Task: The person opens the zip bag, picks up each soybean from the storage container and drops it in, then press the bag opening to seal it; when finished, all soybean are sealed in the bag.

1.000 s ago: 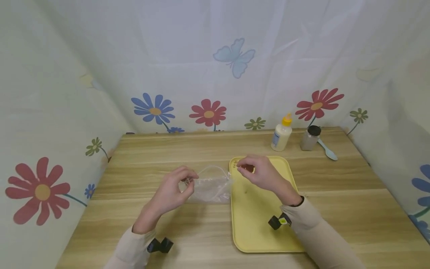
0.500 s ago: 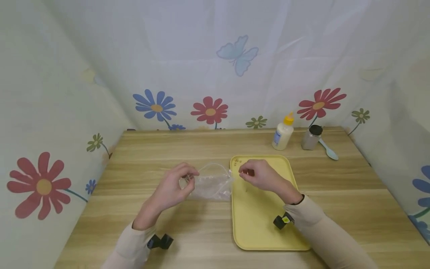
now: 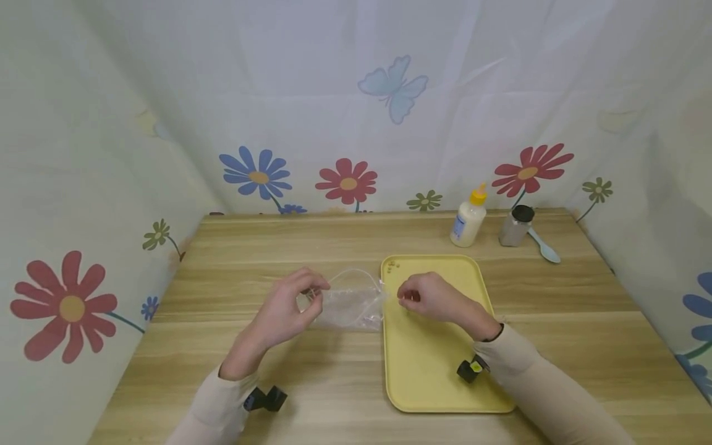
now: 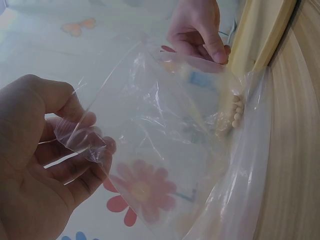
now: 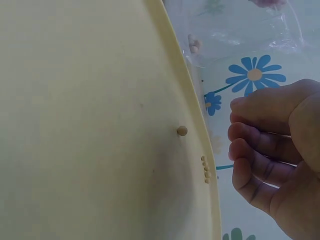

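Note:
My left hand (image 3: 292, 300) pinches the edge of a clear plastic bag (image 3: 350, 306), thumb against fingers. The bag hangs to the hand's right, its far edge beside the tray. A few small round wooden beads (image 4: 237, 111) show low in the bag in the left wrist view. My right hand (image 3: 431, 296) is over the left part of a yellow tray (image 3: 439, 383), fingers loosely bent, with nothing visible between them. In the right wrist view a single bead (image 5: 182, 131) lies on the tray, apart from the hand. Several beads (image 3: 392, 266) sit in the tray's far left corner.
Behind the tray stand a white bottle (image 3: 468, 224) with a yellow cap and a small jar (image 3: 514, 227) with a black lid. A pale blue spoon (image 3: 546, 248) lies beside the jar. A flower-printed curtain (image 3: 300, 93) borders the wooden table (image 3: 334, 383).
My right hand has moved back from near the tray's far left corner, toward me and slightly right. My left hand keeps holding the bag in about the same place.

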{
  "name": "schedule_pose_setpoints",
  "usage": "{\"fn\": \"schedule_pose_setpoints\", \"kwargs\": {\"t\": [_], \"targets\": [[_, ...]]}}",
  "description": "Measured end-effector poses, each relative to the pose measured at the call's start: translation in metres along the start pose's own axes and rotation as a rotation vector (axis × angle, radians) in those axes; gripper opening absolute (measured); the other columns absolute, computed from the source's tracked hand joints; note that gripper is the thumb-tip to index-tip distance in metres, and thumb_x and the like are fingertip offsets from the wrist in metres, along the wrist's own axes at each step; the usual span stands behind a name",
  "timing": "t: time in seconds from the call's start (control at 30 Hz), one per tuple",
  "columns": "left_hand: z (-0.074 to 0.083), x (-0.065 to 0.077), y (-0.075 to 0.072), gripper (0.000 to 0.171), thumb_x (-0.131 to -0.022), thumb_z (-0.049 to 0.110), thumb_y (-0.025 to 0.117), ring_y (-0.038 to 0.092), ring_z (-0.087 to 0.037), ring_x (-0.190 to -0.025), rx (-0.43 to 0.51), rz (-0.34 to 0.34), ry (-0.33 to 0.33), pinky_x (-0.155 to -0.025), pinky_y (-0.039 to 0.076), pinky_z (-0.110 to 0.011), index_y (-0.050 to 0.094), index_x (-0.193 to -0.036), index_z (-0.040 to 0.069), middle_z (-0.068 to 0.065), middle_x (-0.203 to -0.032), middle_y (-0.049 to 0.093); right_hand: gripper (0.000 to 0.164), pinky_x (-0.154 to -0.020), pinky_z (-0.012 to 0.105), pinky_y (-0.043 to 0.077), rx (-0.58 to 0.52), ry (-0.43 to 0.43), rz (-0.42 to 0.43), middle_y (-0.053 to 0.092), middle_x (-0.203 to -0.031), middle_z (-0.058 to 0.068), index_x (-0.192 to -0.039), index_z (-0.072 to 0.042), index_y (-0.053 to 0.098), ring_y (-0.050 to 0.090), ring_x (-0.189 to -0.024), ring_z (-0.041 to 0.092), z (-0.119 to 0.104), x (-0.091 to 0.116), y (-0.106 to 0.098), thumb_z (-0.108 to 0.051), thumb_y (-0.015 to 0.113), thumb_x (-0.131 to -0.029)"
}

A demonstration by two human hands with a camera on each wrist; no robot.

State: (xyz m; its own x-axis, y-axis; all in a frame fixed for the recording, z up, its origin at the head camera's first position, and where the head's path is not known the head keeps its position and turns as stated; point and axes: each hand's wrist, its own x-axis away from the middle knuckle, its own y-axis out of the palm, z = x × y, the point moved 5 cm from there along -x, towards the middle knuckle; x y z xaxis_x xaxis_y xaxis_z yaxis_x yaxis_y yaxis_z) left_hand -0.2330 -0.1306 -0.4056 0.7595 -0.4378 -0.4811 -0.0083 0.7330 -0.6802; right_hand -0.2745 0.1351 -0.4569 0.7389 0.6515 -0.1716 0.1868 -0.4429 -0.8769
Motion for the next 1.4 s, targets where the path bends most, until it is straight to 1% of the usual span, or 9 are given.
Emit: {"fn": "schedule_pose_setpoints", "kwargs": {"t": [0.17, 0.47, 0.6, 0.7, 0.87, 1.07, 1.17, 1.23, 1.4], "targets": [[-0.001, 0.002, 0.001, 0.019, -0.082, 0.002, 0.064, 0.060, -0.006, -0.081, 0.004, -0.003, -0.009, -0.072, 0.055, -0.025, 0.069, -0.098, 0.010, 0.006, -0.093, 0.064, 0.007, -0.061, 0.018, 0.048, 0.029, -0.041, -0.030, 0.065, -0.078, -0.004, -0.091, -0.008, 0.073, 0.058, -0.069, 0.009, 0.003, 0.003, 0.006, -0.013, 0.071, -0.086], [0.000, 0.002, 0.000, 0.019, -0.082, 0.002, 0.063, 0.060, -0.005, -0.081, 0.005, 0.002, -0.003, -0.071, 0.055, -0.024, 0.069, -0.098, 0.010, 0.006, -0.093, 0.065, 0.007, -0.068, 0.021, 0.051, 0.056, -0.019, -0.150, 0.069, -0.083, -0.002, -0.089, -0.010, 0.073, 0.059, -0.075, 0.005, 0.009, 0.003, 0.015, -0.009, 0.068, -0.084], [0.001, 0.001, -0.001, 0.020, -0.081, 0.002, 0.063, 0.060, -0.005, -0.081, 0.000, 0.004, -0.003, -0.071, 0.055, -0.024, 0.069, -0.098, 0.011, 0.006, -0.093, 0.065, 0.008, -0.067, 0.021, 0.050, 0.056, -0.030, -0.173, 0.067, -0.080, -0.003, -0.087, -0.010, 0.072, 0.057, -0.072, 0.005, 0.009, 0.002, 0.016, -0.006, 0.068, -0.082], [0.001, 0.001, -0.001, 0.020, -0.082, 0.002, 0.063, 0.060, -0.005, -0.080, -0.005, 0.005, -0.004, -0.071, 0.055, -0.025, 0.069, -0.098, 0.011, 0.006, -0.093, 0.065, 0.009, -0.067, 0.021, 0.049, 0.051, -0.034, -0.190, 0.067, -0.080, -0.001, -0.086, -0.010, 0.072, 0.055, -0.072, 0.005, 0.008, 0.001, 0.017, -0.005, 0.067, -0.079], [0.000, 0.000, -0.001, 0.020, -0.082, 0.002, 0.063, 0.060, -0.005, -0.081, 0.000, 0.003, -0.003, -0.071, 0.055, -0.024, 0.069, -0.098, 0.011, 0.006, -0.094, 0.065, 0.014, -0.066, 0.021, 0.047, 0.055, -0.021, -0.225, 0.066, -0.079, -0.001, -0.084, -0.010, 0.071, 0.053, -0.071, 0.006, 0.007, -0.001, 0.018, -0.002, 0.064, -0.075], [0.000, 0.000, -0.001, 0.019, -0.082, 0.002, 0.063, 0.061, -0.006, -0.082, -0.004, -0.004, -0.007, -0.072, 0.055, -0.025, 0.069, -0.098, 0.011, 0.002, -0.095, 0.066, 0.013, -0.065, 0.021, 0.046, 0.074, -0.019, -0.231, 0.064, -0.077, -0.002, -0.082, -0.010, 0.070, 0.052, -0.070, 0.007, 0.005, -0.001, 0.018, -0.001, 0.064, -0.076], [-0.001, 0.000, -0.001, 0.019, -0.082, 0.002, 0.063, 0.061, -0.006, -0.081, -0.008, -0.005, -0.008, -0.072, 0.055, -0.025, 0.069, -0.098, 0.011, 0.002, -0.095, 0.066, 0.013, -0.064, 0.020, 0.046, 0.067, -0.013, -0.230, 0.064, -0.076, -0.002, -0.082, -0.010, 0.070, 0.052, -0.070, 0.007, 0.004, -0.001, 0.017, 0.000, 0.064, -0.076], [-0.001, 0.000, 0.000, 0.019, -0.082, 0.002, 0.063, 0.061, -0.006, -0.081, -0.012, -0.006, -0.009, -0.071, 0.055, -0.025, 0.069, -0.098, 0.011, 0.004, -0.095, 0.066, 0.013, -0.064, 0.020, 0.046, 0.066, -0.007, -0.230, 0.064, -0.077, -0.003, -0.082, -0.010, 0.070, 0.052, -0.070, 0.007, 0.004, -0.001, 0.018, 0.000, 0.064, -0.076], [-0.001, 0.001, 0.000, 0.018, -0.083, 0.003, 0.062, 0.060, -0.006, -0.082, -0.019, -0.013, -0.027, -0.072, 0.055, -0.025, 0.069, -0.098, 0.012, 0.003, -0.096, 0.066, 0.011, -0.064, 0.020, 0.047, 0.070, 0.013, -0.230, 0.063, -0.076, -0.005, -0.082, -0.011, 0.071, 0.053, -0.069, 0.006, 0.006, -0.001, 0.020, -0.002, 0.065, -0.079]]}}
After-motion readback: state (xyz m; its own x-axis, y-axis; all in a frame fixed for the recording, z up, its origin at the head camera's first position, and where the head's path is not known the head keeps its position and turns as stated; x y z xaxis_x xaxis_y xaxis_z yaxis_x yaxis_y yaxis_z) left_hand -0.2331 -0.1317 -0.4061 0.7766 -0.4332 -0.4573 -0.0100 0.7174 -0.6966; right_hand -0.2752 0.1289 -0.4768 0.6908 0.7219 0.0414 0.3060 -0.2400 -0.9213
